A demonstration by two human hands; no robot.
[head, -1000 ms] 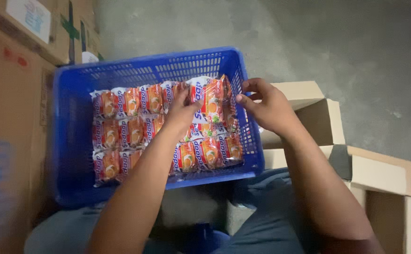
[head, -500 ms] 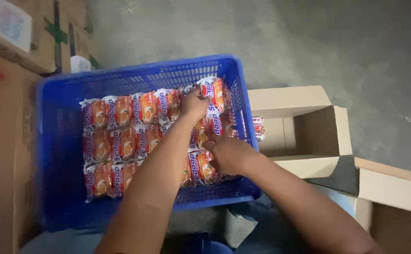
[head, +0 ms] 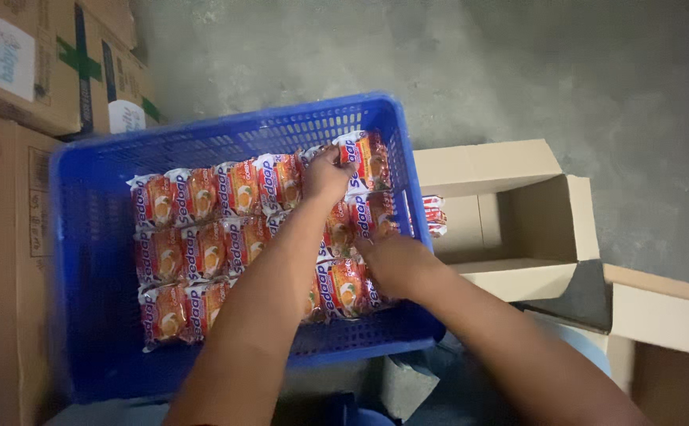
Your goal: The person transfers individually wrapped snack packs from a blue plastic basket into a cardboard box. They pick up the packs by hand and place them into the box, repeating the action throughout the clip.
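The step in hand looks like settling orange snack packets [head: 242,229] into tidy rows inside the blue plastic crate [head: 92,237]; to do it well, each packet should stand on edge, snug against its neighbour, the rows kept straight so the right end fills without gaps; pressing lightly rather than squeezing would spare the contents; the packets lie in three rows across the crate, filling its middle and right part, while a strip along its left wall stays bare

The left hand [head: 327,173] reaches over the rows to the far right corner, forearm stretched diagonally across the crate, fingers curled down and closed on the top edge of a packet at the far row [head: 364,158]; the right hand [head: 388,264] comes in from the lower right, wrist bent inward, palm down on the packets at the near right end [head: 344,288]; its fingers are hidden under the hand, so whether it grips a packet or only presses on it I cannot tell

Just beside the crate's right wall sits an open cardboard box [head: 510,213] with a few more packets [head: 433,214] showing at its edge; closed cartons [head: 37,71] stand to the left; all of it rests on the grey concrete floor [head: 518,71]
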